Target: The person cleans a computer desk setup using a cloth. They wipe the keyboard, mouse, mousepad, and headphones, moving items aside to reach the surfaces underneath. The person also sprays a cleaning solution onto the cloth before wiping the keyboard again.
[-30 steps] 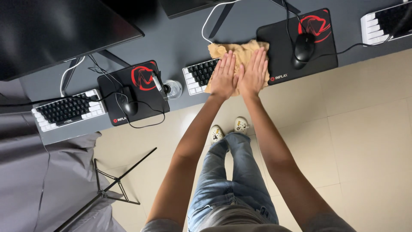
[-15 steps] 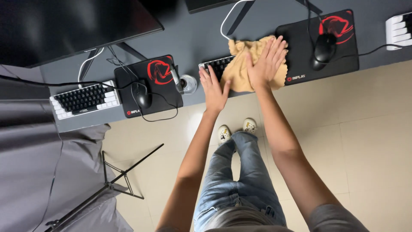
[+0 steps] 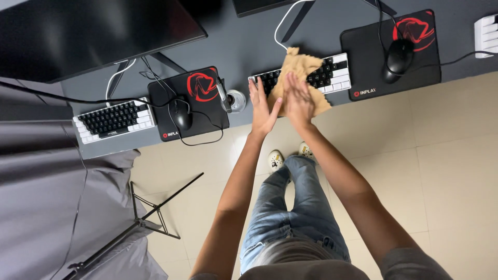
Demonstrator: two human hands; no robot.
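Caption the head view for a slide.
Right hand presses a tan cloth on a keyboard; left hand steadies its edge.

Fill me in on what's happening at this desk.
A person stands at a dark desk and presses a tan cloth onto a black-and-white keyboard with the right hand. The left hand is open, at the keyboard's near edge beside the cloth. A mouse sits on a black pad to the right; a second keyboard and mouse lie to the left, under a monitor.
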